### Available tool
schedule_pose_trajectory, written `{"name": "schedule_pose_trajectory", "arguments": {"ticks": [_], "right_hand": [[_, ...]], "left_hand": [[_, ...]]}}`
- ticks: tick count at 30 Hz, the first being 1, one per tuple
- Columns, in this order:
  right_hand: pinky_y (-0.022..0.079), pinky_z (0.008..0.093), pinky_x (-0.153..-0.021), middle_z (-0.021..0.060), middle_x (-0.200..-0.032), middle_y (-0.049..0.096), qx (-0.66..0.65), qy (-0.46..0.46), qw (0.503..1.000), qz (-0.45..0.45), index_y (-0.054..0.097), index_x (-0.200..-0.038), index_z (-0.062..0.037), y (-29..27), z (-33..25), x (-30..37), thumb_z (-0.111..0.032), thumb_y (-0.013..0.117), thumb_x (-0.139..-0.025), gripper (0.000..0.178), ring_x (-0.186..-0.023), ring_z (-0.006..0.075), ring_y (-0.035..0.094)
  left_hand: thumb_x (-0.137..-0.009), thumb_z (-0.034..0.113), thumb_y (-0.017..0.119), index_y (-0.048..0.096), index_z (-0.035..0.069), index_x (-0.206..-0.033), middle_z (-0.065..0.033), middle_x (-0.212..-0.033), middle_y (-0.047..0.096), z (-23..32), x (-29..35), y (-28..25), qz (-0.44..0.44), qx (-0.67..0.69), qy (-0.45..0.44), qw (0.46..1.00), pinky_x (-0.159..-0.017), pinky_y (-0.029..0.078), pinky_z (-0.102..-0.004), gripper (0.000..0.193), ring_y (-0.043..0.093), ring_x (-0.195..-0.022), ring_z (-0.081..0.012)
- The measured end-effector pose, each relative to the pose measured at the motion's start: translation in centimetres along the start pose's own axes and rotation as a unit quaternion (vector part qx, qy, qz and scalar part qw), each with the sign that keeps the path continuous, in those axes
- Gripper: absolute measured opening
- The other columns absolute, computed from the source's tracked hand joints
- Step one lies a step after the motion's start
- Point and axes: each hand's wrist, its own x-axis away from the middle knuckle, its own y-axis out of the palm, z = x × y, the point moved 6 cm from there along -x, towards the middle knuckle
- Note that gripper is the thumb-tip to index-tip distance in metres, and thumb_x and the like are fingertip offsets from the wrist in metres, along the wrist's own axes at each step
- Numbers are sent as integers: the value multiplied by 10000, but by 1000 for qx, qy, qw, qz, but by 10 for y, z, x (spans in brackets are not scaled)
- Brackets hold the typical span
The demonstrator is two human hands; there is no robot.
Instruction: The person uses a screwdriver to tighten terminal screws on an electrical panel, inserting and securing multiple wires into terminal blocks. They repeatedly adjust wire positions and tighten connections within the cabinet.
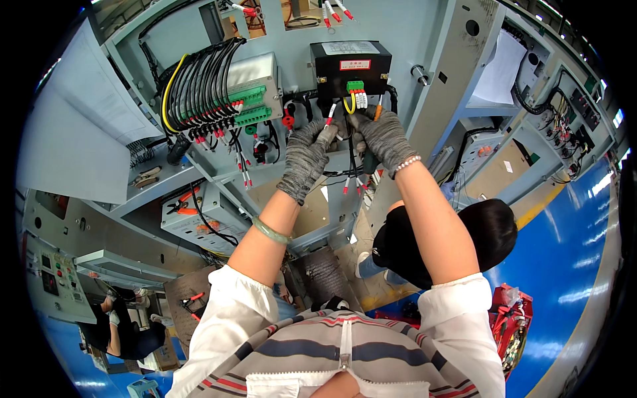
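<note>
Pinching a thin white-sleeved wire with a red band (330, 114), our left hand (306, 159), in a grey knitted glove, works just below a black rectangular box (326, 74) fixed to a pale grey metal cabinet panel (408, 40). Our right hand (388, 140), gloved alike, has its fingers curled close beside it; a dark green handle (370, 161) shows under the palm, and we cannot tell how firmly they grasp it. Above, a green plug connector (355, 85) on the box carries white-sleeved wires and a looped yellow wire (348, 106). Leftward, we see green terminal strips (252, 117) beside bundled black cables (206, 73). Under our right forearm shows a person in black (415, 245).
</note>
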Motion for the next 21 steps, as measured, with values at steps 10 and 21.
{"name": "schedule_pose_trajectory", "arguments": {"ticks": [10,21], "right_hand": [[472,222,-426,59,-662,586,89,22,960,-263,562,-947,-7,19,65,133,-319,490,-891,325,-513,109,575],[469,227,-628,48,-828,580,-95,-132,977,-137,413,-1270,3,6,77,177,-293,508,-884,496,-722,98,566]], "left_hand": [[-880,315,558,615,21,-1017,-70,-891,631,20,94,-8,-127,-20,57,990,-784,458,-295,330,568,-850,-151],[-890,281,561,613,13,-1012,-56,-902,629,10,58,-17,-76,19,63,995,-744,468,-260,298,561,-819,-109]]}}
